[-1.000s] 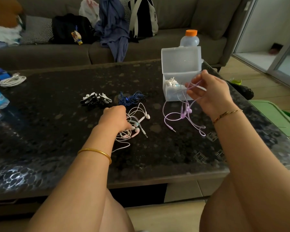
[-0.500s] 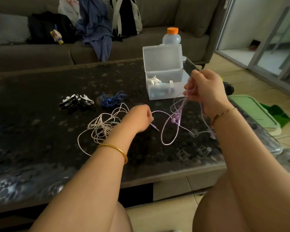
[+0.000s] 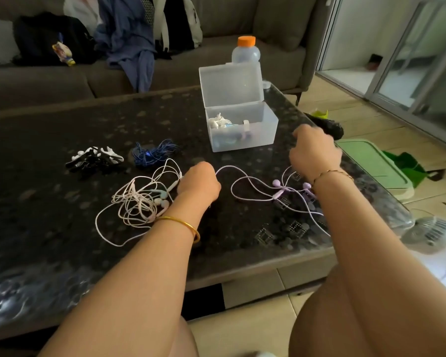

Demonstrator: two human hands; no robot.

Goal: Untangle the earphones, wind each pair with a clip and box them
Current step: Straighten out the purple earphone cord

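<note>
Lilac earphone cable [image 3: 278, 194], lifted earlier, now lies on dark speckled surface [image 3: 62, 119]; left hand [image 3: 198, 181] grip pinches it, right hand [image 3: 314, 150] grip curled, hold unclear.

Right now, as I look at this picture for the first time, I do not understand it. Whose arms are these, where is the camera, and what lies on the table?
There is no machine here. A person works with two bare hands, and one camera worn on the head looks forward and down, so both arms enter from the bottom of the picture.

On the dark table lie a tangle of pale earphones, a bundle of blue earphones and some black and white clips. A clear box stands open with some earphones inside, and a bottle with an orange cap is behind it.

The left hand and the right hand each grip a part of the purple earphones. Their cable lies slack on the table between the hands.
</note>
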